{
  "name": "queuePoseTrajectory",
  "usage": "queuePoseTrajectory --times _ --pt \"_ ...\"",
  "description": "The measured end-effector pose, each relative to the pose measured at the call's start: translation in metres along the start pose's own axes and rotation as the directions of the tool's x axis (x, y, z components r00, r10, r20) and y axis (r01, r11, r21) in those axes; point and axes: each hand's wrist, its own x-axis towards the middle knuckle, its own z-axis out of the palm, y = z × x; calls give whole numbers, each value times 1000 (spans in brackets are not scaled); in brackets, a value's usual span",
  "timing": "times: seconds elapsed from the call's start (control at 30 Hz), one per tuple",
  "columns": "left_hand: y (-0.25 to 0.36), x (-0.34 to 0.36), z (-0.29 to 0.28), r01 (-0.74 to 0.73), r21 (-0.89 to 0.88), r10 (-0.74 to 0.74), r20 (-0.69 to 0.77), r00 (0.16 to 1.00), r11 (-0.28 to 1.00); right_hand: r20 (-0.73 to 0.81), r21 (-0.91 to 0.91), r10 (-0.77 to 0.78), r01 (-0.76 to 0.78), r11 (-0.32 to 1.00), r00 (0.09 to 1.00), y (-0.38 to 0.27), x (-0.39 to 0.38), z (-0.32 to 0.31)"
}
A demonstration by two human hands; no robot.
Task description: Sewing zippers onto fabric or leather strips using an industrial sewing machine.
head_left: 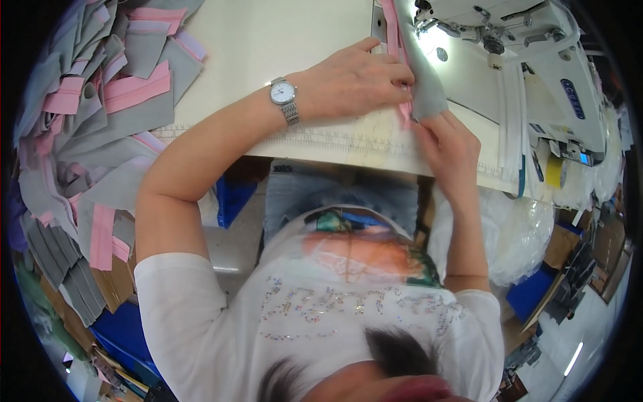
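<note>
A long grey fabric piece (426,84) lies by the sewing machine's needle area, with a pink strip (392,30), which looks like zipper tape, running along its left edge. My left hand (355,80), with a watch on the wrist, reaches across the table; its curled fingers grip the pink strip. At the near end of the grey piece, my right hand (450,142) pinches the cloth between thumb and fingers. A small dark thing shows by the right fingertips, too small to name. The strip's far end runs out of the top of the view.
The white sewing machine (562,87) stands at the right, its lamp lit. A heap of grey pieces with pink strips (137,90) covers the table's left side. Along the pale tabletop's (268,33) near edge runs a printed ruler. Clear plastic bags (509,234) hang at the right.
</note>
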Motion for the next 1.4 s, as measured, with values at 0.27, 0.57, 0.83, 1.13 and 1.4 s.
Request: queuePoseTrajectory --times 0.27,0.57,0.83,1.13,1.4 --pt "1 0 -1 18 -23 -19 -8 1000 1000 255 384 241 -327 863 936 11 -20 -2" --pt "-1 -3 4 12 -51 -15 -49 999 999 274 778 356 -423 464 894 11 -21 -2" --pt "21 4 -20 158 -499 -187 -8 982 852 163 923 406 -285 260 899 1 -15 9" --pt "49 11 -29 326 -940 -535 225 814 101 -333 528 260 -49 848 906 -7 -1 18" --pt "38 9 -26 260 -951 -619 102 779 170 -368 310 52 70 948 928 -15 10 21"
